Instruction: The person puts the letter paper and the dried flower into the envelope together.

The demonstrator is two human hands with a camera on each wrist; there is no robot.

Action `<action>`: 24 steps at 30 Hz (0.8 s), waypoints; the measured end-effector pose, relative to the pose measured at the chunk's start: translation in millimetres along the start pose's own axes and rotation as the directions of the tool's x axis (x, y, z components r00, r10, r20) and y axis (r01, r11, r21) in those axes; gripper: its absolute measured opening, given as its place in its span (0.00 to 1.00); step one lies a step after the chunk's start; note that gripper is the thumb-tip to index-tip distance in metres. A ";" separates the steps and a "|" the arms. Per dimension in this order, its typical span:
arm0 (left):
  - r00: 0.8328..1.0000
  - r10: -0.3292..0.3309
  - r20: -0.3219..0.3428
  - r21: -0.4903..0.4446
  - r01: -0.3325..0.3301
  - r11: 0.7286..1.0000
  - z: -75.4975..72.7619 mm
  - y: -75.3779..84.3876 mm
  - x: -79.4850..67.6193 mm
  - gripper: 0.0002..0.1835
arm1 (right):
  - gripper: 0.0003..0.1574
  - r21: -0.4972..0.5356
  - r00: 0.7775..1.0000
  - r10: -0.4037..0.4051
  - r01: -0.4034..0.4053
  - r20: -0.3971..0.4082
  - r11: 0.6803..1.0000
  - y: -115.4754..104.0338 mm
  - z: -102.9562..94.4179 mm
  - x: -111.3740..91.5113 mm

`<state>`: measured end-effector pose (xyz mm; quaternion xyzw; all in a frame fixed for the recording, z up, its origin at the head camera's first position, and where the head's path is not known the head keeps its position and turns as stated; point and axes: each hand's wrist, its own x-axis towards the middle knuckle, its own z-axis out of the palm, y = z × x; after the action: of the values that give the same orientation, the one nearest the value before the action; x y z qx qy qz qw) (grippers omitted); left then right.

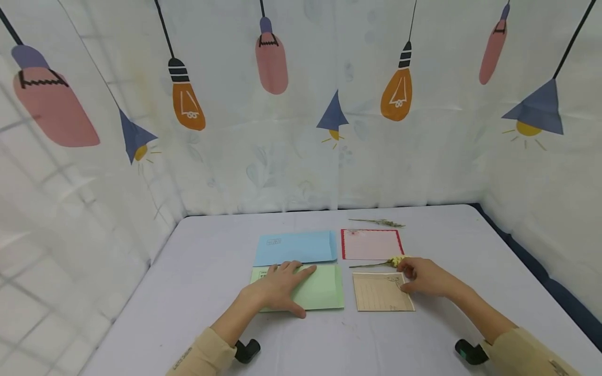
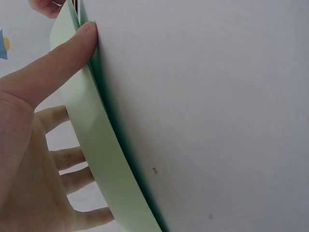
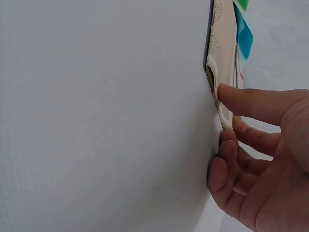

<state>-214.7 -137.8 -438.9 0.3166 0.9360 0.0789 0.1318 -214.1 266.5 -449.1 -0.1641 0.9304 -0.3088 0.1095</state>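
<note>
My left hand (image 1: 280, 287) lies with spread fingers across a light green envelope (image 1: 325, 288). In the left wrist view its thumb (image 2: 72, 55) presses at the envelope's near edge. At the right, my right hand (image 1: 431, 278) pinches the right edge of a beige lined card (image 1: 378, 293) with corner ornaments. The right wrist view shows the card (image 3: 223, 38) bowed beside the thumb, the other fingers curled below. Just above this card lies a dried stem with a yellow flower head (image 1: 395, 261), its tip close to the right fingers.
Beyond the green envelope lies a blue envelope (image 1: 295, 247). A pale pink card with a red border (image 1: 371, 244) sits to its right, and a thin dried sprig (image 1: 384, 223) lies farther back. The white table (image 1: 207, 271) meets a lamp-patterned curtain (image 1: 291, 156) behind.
</note>
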 end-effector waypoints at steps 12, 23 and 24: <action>1.000 0.003 -0.007 -0.015 -0.003 1.000 1.0 -0.9 -1.3 0.57 | 0.26 -0.031 0.998 0.051 -0.049 0.038 0.998 -4.8 -2.3 3.3; 1.000 0.005 -0.010 -0.014 -0.005 1.000 -0.1 -0.6 -1.1 0.57 | 0.24 0.002 1.000 0.000 0.000 -0.010 1.000 -3.1 1.8 0.4; 1.000 0.005 -0.009 -0.013 -0.005 1.000 0.2 -0.7 -0.8 0.57 | 0.24 -0.003 1.000 0.003 -0.003 -0.009 1.000 -3.3 1.5 0.5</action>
<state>-214.4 -138.8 -439.0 0.3176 0.9353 0.0869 0.1294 -213.3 263.0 -448.3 -0.1616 0.9316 -0.3080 0.1055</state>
